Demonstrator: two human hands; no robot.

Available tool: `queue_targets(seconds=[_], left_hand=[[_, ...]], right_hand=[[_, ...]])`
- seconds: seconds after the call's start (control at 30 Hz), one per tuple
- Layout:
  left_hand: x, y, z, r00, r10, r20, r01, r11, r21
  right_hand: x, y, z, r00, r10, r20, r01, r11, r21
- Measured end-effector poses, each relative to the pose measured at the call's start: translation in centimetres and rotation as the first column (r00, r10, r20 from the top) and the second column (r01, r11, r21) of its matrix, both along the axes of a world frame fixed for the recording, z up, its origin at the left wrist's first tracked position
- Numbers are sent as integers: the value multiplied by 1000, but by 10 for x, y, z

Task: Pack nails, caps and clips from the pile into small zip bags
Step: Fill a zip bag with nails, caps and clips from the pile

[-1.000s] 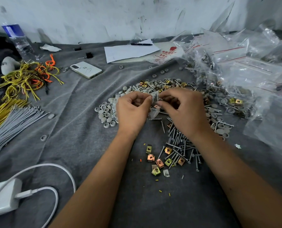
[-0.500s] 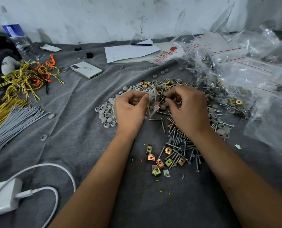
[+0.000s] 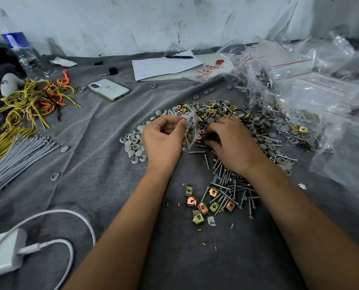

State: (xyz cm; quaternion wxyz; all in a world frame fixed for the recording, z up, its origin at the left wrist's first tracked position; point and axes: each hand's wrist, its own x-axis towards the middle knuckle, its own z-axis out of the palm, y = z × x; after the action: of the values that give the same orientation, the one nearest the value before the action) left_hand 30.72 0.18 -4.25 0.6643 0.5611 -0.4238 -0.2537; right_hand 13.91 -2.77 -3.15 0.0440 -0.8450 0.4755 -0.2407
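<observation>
Left hand [image 3: 161, 141] pinching small zip bag [image 3: 192, 130], right hand [image 3: 233, 143] seemingly picking from pile [image 3: 247, 122]

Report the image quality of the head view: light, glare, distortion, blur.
Head view: soft, even light, faint shadows under the hands; white glare on the zip bags at right; wide-angle bending tilts the water bottle; centre sharp, small bag in the left hand legible.
</observation>
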Motion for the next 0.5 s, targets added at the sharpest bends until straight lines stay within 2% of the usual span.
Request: queue_targets(seconds=[0.13, 0.3, 0.4, 0.5], left_hand=[[0, 0, 1, 1000, 5, 2, -5, 1000, 15], [-2, 3, 3, 999, -25, 38, 24, 999, 24], [-4, 5, 5, 995, -57, 81, 55, 998, 24], [-6, 6, 7, 993, -69, 98, 68, 998, 8]], right_hand=[[-1, 5, 3, 997, 18, 77, -19, 1000, 6], [0, 9, 9, 912, 49, 407, -3, 994, -113], [4, 13, 12, 896, 126, 426, -29, 974, -226], [10, 17, 9, 916, 158, 368, -82, 973, -215]])
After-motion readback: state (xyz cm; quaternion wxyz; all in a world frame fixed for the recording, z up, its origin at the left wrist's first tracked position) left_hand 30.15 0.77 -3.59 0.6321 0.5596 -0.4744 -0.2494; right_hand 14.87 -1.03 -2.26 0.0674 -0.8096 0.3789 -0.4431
